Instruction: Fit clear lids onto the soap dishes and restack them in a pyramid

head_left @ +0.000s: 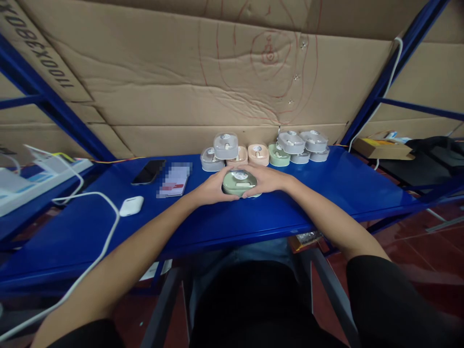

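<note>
With the green container [239, 184] as the clock's centre and 12 toward the cardboard wall [152, 72], the left hand [213, 187] grips it from 9 o'clock and the right hand [268, 179] from 3. Both hands' fingers curve around its sides, closed on it, with the thumbs meeting near 6 o'clock. The container is level, lid up, near the front edge of the blue tabletop [217, 220]; whether its base touches the surface cannot be told.

Toward 11 and 12 o'clock, a grey container [225, 145] rests on top of two others. A peach container [257, 155] stands at 1. At 2 come a second green container [279, 157] and, beside it, a two-layer group of grey containers [314, 141].

Around 9 o'clock lie a lit phone [176, 180] and, farther out, a dark phone [149, 172]. A white earbud case [131, 206] sits slightly below 9, next to a white cable [113, 227].
</note>
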`<action>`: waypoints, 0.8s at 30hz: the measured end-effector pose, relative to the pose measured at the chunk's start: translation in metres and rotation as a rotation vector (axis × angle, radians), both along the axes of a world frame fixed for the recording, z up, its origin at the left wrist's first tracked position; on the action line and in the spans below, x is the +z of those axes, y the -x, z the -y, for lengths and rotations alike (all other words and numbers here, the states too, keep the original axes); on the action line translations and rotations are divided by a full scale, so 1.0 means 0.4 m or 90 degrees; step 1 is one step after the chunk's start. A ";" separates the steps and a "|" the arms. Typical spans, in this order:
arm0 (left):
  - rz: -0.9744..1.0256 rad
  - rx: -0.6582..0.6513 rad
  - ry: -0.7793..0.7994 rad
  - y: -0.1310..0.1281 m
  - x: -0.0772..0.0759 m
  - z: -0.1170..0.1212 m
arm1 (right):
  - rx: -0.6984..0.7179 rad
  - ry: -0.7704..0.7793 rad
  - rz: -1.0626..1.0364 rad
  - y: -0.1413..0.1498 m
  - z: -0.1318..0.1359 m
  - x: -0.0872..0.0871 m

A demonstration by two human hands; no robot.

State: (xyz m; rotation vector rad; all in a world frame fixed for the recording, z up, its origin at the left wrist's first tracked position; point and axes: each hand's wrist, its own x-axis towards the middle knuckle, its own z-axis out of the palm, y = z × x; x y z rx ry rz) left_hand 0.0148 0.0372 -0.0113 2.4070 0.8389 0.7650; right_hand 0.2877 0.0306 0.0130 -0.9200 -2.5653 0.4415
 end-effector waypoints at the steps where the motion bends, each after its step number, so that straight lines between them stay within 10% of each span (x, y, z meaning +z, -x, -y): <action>1: -0.003 -0.010 -0.007 0.000 0.001 0.001 | -0.001 0.005 -0.003 -0.002 -0.002 -0.001; 24: -0.033 0.090 -0.014 0.020 0.011 -0.011 | 0.032 0.003 -0.047 -0.025 -0.048 -0.021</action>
